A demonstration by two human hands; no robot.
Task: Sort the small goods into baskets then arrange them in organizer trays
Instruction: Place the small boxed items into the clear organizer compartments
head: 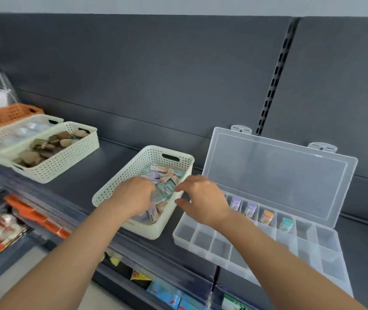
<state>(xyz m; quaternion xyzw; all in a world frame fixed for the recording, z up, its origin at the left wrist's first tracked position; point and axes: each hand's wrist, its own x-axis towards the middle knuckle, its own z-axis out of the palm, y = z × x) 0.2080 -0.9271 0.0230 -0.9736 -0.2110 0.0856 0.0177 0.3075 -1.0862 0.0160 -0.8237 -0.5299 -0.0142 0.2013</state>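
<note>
At the centre of the frame you have a cream basket [120, 186] dotted with small holes, holding small boxes [165, 175] in lilac, teal and peach. To its right, the organizer tray [201, 240] is clear and frosted, with lilac, orange and teal pieces [266, 217] inside. At the upper left sit an orange perforated basket [1, 117] and a cream one [66, 157] of brown discs [51, 144]. The back panel [156, 74] is dark grey.
</note>
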